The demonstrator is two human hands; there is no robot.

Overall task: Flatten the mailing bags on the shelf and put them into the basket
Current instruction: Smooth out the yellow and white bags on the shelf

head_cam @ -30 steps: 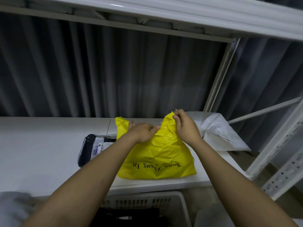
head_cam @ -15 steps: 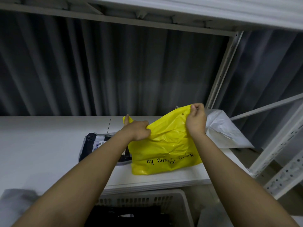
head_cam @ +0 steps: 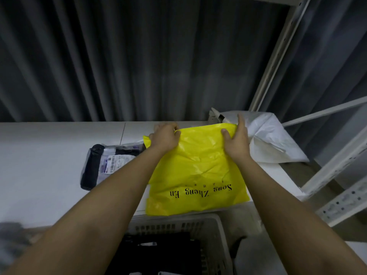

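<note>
A yellow mailing bag (head_cam: 198, 175) with black lettering lies spread on the white shelf (head_cam: 45, 169), its near edge hanging over the shelf front. My left hand (head_cam: 165, 135) grips its far left corner, fingers curled over the top edge. My right hand (head_cam: 237, 139) holds the far right corner, thumb on top and fingers behind the edge. A dark mailing bag with a barcode label (head_cam: 107, 164) lies to the left, partly under the yellow one. A white mailing bag (head_cam: 272, 139) sits crumpled at the right end. The white basket (head_cam: 216, 225) stands below the shelf front.
Dark items lie inside the basket. A white metal upright (head_cam: 278, 56) and perforated shelf struts (head_cam: 341, 203) stand on the right. A grey curtain hangs behind the shelf. Something grey and blurred (head_cam: 10, 239) sits at the lower left.
The yellow bag has come down from being held up and now lies flatter on the shelf. Both hands have moved apart to its far corners. The view has tilted downward.
</note>
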